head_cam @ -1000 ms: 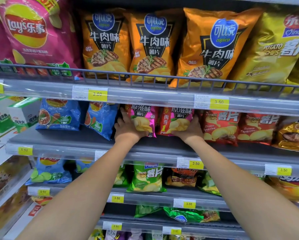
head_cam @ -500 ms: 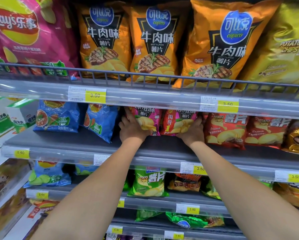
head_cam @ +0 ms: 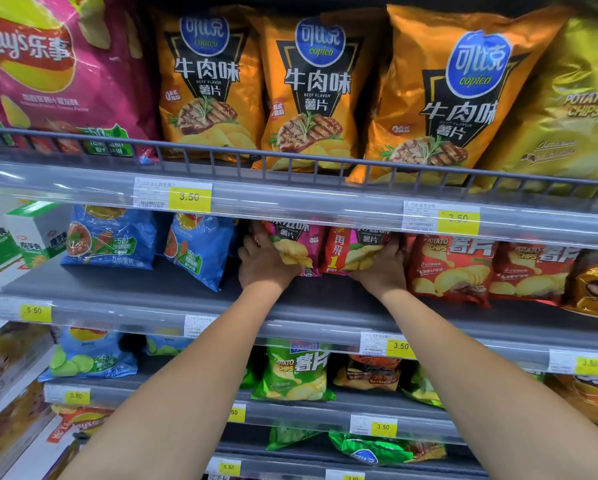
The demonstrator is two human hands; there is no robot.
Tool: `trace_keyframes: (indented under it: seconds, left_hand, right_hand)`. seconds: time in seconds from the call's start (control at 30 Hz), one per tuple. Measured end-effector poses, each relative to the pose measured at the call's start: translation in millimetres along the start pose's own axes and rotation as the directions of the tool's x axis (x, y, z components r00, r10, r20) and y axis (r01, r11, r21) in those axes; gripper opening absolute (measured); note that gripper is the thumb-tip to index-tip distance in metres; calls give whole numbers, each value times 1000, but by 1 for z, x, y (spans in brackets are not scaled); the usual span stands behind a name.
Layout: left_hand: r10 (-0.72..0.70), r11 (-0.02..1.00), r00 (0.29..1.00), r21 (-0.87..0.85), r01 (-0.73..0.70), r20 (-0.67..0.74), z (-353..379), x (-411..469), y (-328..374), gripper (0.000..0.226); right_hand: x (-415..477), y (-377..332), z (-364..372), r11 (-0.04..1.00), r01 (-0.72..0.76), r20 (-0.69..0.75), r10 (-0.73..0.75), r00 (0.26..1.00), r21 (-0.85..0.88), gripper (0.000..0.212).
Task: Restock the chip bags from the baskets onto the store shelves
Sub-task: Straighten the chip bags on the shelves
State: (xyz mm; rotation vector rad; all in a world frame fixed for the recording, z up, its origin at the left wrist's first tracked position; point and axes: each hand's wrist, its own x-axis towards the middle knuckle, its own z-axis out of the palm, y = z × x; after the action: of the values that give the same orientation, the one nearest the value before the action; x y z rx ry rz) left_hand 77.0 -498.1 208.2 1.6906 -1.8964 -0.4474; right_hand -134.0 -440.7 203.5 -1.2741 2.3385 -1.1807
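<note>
L hand (head_cam: pixel 264 268), R hand (head_cam: pixel 382 271), gripping 2 pink chip bags (head_cam: pixel 313 239), upright

3 orange Copico bags (head_cam: pixel 311 95), 2 small pink bags (head_cam: pixel 311 240), 2 red bags (head_cam: pixel 450 268)

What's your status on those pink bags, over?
Left grip on left pink bag, right grip on right pink bag. Both bags standing on grey shelf. Blue bag left, red bag right, neither blocking.

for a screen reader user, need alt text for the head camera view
The person's left hand grips a pink chip bag and the right hand grips a pink-and-red chip bag beside it on a grey shelf, between blue bags and red bags. Orange beef-flavour bags stand above.
</note>
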Motion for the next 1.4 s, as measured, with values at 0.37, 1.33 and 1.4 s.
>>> trace_keyframes:
  seconds: [0.37, 1.33, 1.4]
  left_hand:
    - [19, 998, 997, -65, -15, 72, -11, -12, -4, 142]
    - [379, 918, 925, 119, -379, 27, -96, -201, -81, 75]
    - [362, 923, 932, 126, -363, 27, -104, -207, -92, 74]
  right_hand:
    - [-29, -11, -16, 986, -34, -18, 32, 999, -166, 133]
    - [-232, -21, -60, 905, 322, 139, -294, 946, -279, 82]
    - [-242, -25, -56, 905, 324, 145, -294, 945, -275, 81]
